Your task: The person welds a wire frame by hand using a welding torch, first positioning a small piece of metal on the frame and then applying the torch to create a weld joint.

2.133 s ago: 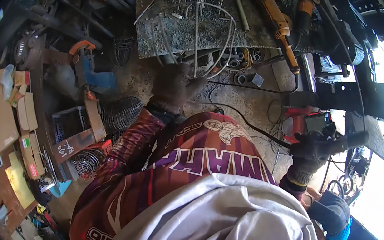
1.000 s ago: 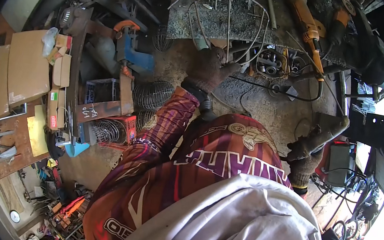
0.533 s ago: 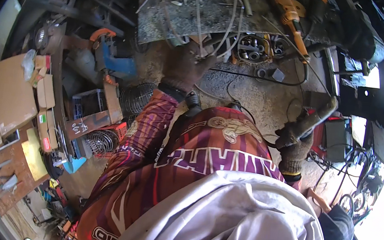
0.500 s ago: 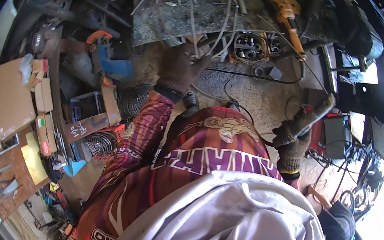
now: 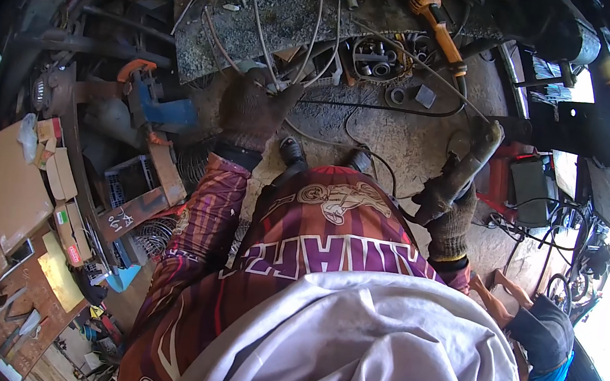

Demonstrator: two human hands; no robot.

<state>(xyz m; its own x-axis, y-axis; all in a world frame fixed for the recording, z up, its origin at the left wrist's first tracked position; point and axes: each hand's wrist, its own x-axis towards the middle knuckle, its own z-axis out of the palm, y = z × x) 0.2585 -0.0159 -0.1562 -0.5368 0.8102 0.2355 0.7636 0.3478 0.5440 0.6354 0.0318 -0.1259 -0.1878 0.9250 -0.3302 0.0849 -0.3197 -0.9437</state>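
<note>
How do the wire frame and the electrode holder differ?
The wire frame is open, made of thin curved bars; the electrode holder is a thick grey handle bearing one thin rod. The wire frame spreads wider than the electrode holder. Both are gripped, one by the gloved left hand, one by the gloved right hand.

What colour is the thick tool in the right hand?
The tool is dull grey, best seen in the head view.

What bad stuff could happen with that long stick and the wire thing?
The long thin rod jutting from the tool in the right hand might poke something or snag the wire frame. That could slip if the left hand loosens. A black cord runs in front of the shoes, so someone might trip.
</note>
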